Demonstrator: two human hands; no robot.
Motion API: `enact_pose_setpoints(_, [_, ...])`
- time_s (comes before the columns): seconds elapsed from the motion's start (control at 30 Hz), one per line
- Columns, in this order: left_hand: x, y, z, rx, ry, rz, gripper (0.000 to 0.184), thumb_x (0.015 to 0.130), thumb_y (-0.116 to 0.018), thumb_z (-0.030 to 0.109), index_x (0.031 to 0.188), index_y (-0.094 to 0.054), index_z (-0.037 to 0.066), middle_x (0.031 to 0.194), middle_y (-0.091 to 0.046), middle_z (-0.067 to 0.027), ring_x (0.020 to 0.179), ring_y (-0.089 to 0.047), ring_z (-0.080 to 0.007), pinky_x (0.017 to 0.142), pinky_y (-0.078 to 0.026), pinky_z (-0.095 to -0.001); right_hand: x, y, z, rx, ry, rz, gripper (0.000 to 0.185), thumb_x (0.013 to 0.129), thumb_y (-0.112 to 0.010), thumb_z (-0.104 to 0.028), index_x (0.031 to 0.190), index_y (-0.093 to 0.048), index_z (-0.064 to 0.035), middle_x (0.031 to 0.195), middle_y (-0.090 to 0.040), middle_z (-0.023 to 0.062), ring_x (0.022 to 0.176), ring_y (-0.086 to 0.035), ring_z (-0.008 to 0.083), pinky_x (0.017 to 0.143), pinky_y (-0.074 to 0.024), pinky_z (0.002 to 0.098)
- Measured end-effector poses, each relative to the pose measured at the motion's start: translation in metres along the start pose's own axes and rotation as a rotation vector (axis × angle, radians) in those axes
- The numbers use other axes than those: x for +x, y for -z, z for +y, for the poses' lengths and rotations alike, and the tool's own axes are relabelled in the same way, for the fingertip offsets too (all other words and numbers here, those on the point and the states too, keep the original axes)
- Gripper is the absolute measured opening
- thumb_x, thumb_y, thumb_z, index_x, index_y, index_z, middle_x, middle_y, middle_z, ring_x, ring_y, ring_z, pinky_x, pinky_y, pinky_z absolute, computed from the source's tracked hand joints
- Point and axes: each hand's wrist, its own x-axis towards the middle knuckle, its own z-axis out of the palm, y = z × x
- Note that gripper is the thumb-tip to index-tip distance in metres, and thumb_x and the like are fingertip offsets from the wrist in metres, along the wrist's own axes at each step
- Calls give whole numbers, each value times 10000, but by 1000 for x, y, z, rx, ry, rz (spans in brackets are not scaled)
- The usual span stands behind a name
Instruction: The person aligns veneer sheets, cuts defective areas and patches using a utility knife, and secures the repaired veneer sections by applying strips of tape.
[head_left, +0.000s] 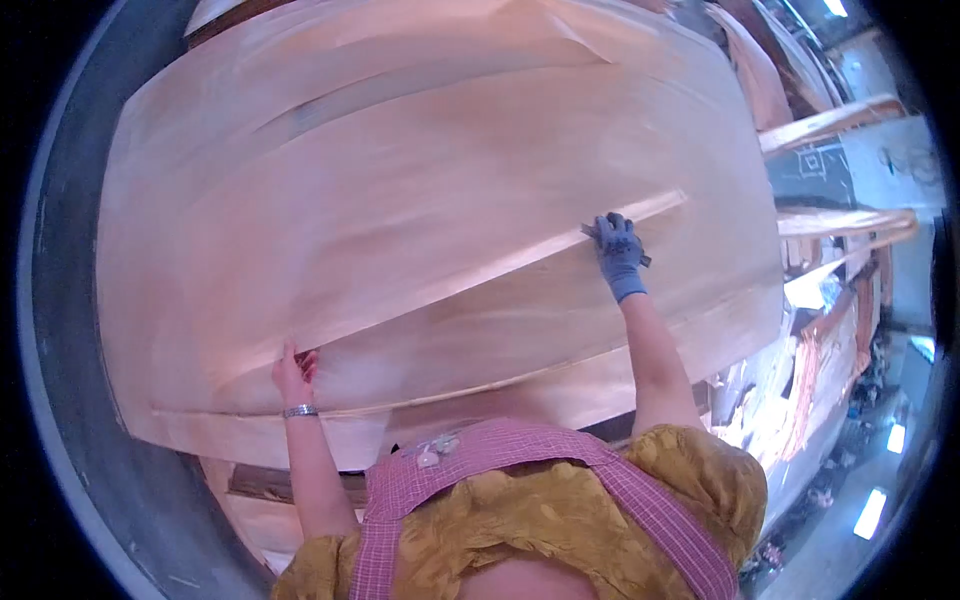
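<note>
A large, thin sheet of pale wood veneer [430, 200] spreads in front of me, with a raised, light edge running slantwise across it. My left hand [294, 374], bare with a metal band at the wrist, has its fingers curled at the lower left end of that edge and appears to pinch it. Farther up the same edge, my right hand [620, 252] wears a blue-grey glove. Its fingers are wrapped round a dark flat tool [588, 231] that sticks out on both sides; its exact kind is hidden by the glove.
Below the slanted edge lies another veneer layer [480, 335], whose long rim runs close to my apron. Wooden bars [845, 222] jut out on the right. Beyond them are scattered wood scraps [800, 390]. Grey floor [60, 350] curves along the left.
</note>
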Motion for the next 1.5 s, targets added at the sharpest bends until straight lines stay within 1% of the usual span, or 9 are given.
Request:
enact_pose_setpoints(0.5, [-13, -11, 1, 61, -36, 52, 279, 920, -685, 248, 842, -521, 37, 717, -667, -116, 489, -633, -160, 335, -413, -242, -11, 22, 5, 131, -127, -75, 466, 798, -654, -132, 1258, -599, -189, 1260, -558, 119, 1120, -555, 339, 849, -536, 487])
enact_pose_setpoints(0.73, [-27, -17, -4, 142, -27, 47, 283, 883, -697, 254, 929, -521, 37, 783, -643, -108, 567, -626, -157, 369, -412, -274, 6, 38, -31, 405, -30, 52, 494, 868, -689, -313, 1301, -555, -117, 1188, -553, 193, 1069, -563, 385, 841, -506, 484])
enact_pose_setpoints(0.83, [-21, -22, -19, 241, -122, 311, 314, 862, -709, 251, 975, -506, 41, 947, -645, -136, 774, -660, -215, 520, -491, -335, 15, 56, -57, 411, -22, -66, 667, 849, -720, -437, 1369, -489, -89, 1159, -543, 211, 1043, -569, 391, 856, -496, 476])
enact_pose_setpoints(0.93, [-65, -45, 3, 866, -739, 492, 410, 822, -733, 251, 1078, -496, 35, 1120, -600, -149, 1028, -598, -289, 797, -492, -441, 18, 42, -64, 402, 33, -81, 730, 827, -737, -463, 1386, -475, -74, 1164, -537, 224, 1034, -573, 393, 853, -500, 467])
enact_pose_setpoints(1.0, [-61, -55, -1, 1037, -1082, 297, 613, 818, -719, 321, 1295, -466, 30, 1308, -524, -188, 1259, -470, -349, 1050, -356, -505, 19, 35, -72, 458, 29, -85, 747, 813, -751, -466, 1387, -478, -74, 1162, -535, 223, 1034, -575, 389, 859, -502, 459])
enact_pose_setpoints(1.13, [-27, -66, -5, 1312, -1131, 257, 843, 865, -637, 438, 1517, -275, 46, 1552, -299, -201, 1456, -247, -345, 1195, -174, -490, 22, 32, -76, 541, -19, -135, 754, 796, -770, -462, 1377, -494, -67, 1158, -537, 213, 1029, -585, 377, 868, -503, 448])
enact_pose_setpoints(1.3, [24, 12, 5, 1246, -979, 437, 845, 901, -588, 464, 1534, -236, 30, 1582, -263, -191, 1474, -223, -339, 1206, -150, -495, 29, 28, -66, 713, -26, -168, 603, 800, -789, -235, 1312, -532, -46, 1170, -523, 188, 1024, -611, 308, 863, -530, 403])
enact_pose_setpoints(1.43, [61, 85, 30, 1193, -950, 530, 790, 925, -562, 447, 1519, -267, 16, 1574, -287, -179, 1462, -246, -341, 1203, -166, -497, 33, 39, -122, 701, 198, 21, 389, 776, -613, -8, 1161, -568, 15, 1162, -546, 191, 1096, -556, 334, 934, -488, 410])
enact_pose_setpoints(1.5, [77, 105, 28, 1197, -980, 555, 736, 929, -564, 422, 1493, -320, 16, 1552, -326, -169, 1446, -275, -343, 1196, -184, -497, 26, 41, -194, 576, 571, 158, 382, 826, -561, 2, 1206, -593, 8, 1118, -616, 206, 1131, -516, 389, 965, -455, 432])
